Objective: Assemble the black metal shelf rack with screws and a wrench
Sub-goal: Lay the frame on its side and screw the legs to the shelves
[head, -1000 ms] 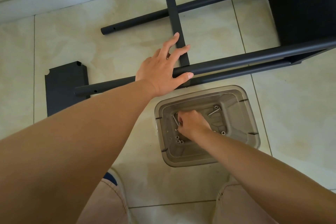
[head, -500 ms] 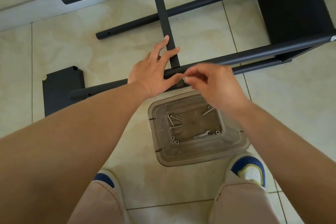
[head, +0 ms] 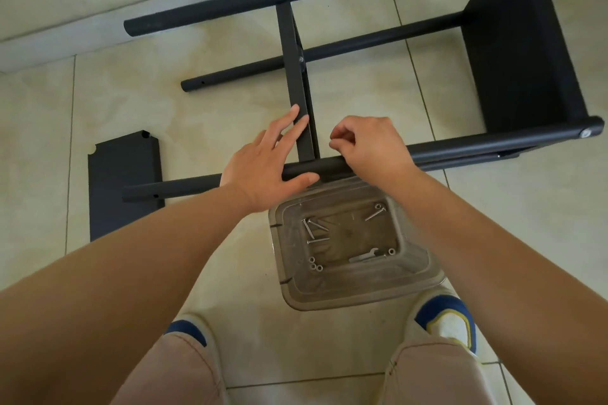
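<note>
Shelf rack [head: 513,43], black metal, lying on its side on the tiled floor [head: 214,115] ahead of me, four round posts running left to right, one solid shelf panel [head: 523,52] fixed at the right end, one flat crossbar [head: 297,82] spanning the posts near the middle. Near post [head: 460,146]: raised off the floor, passing under both my hands. Left hand [head: 263,164]: flat and spread, fingers straight along the crossbar, thumb lying under the near post, pressing rather than grasping. Right hand [head: 368,145]: fingers curled, fingertips pinched together just above the near post beside the crossbar; I cannot tell whether a screw sits in the pinch. Loose shelf panel [head: 123,174]: flat on the floor at the left, under the end of the near post. Clear plastic tub [head: 424,276]: on the floor between my feet and the rack, holding several screws [head: 312,230], a few nuts [head: 315,265] and a small flat wrench [head: 363,256]. Shoes [head: 450,319]: white with blue toes, either side of the tub.
</note>
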